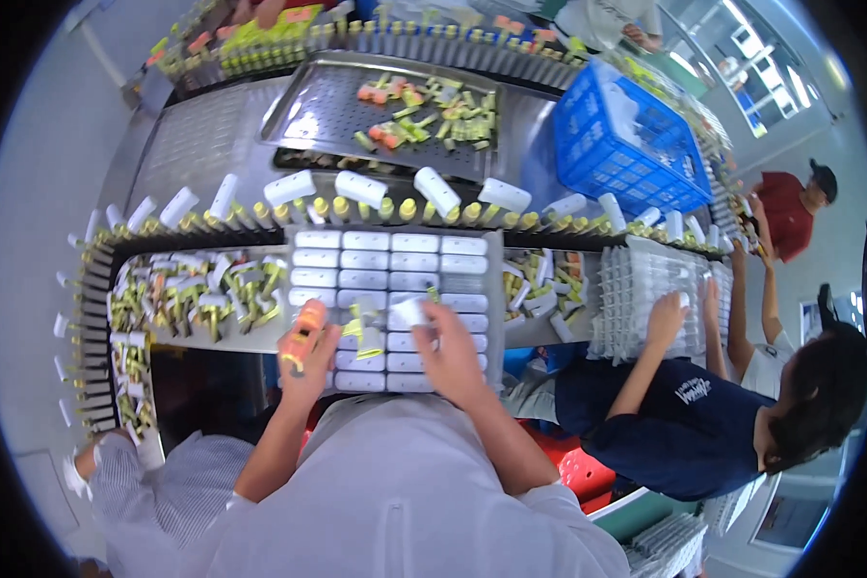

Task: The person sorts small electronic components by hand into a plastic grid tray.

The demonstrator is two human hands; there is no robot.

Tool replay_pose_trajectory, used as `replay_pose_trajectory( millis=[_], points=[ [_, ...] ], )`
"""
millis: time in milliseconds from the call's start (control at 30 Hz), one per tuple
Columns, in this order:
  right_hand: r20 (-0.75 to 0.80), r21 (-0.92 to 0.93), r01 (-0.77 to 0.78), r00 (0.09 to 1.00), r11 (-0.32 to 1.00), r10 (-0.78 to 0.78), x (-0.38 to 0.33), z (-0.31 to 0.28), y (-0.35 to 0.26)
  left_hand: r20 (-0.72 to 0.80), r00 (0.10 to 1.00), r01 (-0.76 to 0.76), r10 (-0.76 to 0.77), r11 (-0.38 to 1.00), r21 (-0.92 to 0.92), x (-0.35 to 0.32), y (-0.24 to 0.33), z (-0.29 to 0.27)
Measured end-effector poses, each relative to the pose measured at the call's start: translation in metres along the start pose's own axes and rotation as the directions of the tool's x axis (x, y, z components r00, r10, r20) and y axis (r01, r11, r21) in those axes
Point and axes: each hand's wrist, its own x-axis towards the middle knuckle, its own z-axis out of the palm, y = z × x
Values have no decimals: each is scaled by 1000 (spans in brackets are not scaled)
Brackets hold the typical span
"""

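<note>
At the centre of the frame, a pale tray [494,318] carries rows of white oblong pieces [413,262]. The left hand [304,358], at the tray's lower left, is wrapped around an orange item [303,332] with dark marks. The right hand [443,352], right of centre, seems to pinch a white piece [407,313] over the tray; blur hides the exact finger contact. Between the hands, yellow-green pieces [364,337] lie loose on the rows.

For handling the white piece well, a light pinch by the edges looks best, the wrist level and the knuckles above the neighbouring rows so that nothing is nudged askew. The yellow-green pieces are best kept from slipping under or between the oblongs. The orange item, hanging over the left columns, could scuff them; holding it higher or out toward the rim seems safer. The scrap heap [202,289] at centre left sits just beside the tray, so elbows should stay tucked in.
</note>
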Motion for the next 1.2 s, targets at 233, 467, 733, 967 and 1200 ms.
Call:
replay_pose_trajectory(
  millis=[233,467,733,967,1200],
  points=[
    [134,695,-311,942,648,308,-8,-19,-26,119,962,-251,244,967,43,-1,-2,11],
    [184,609,-327,944,722,272,-23,-14,-45,201,916,-373,348,922,101,-24,-3,20],
    [135,864,-344,862,368,489,-36,-37,-21,371,802,-471,468,878,-87,-11,6,56],
    [-606,662,-378,240,648,759,-51,-138,185,166,935,-339,314,928,154,11,6,27],
    [-734,566,-489,68,664,676,-52,-110,274,88,968,-252,236,917,308,-5,-10,10]
  ],
)
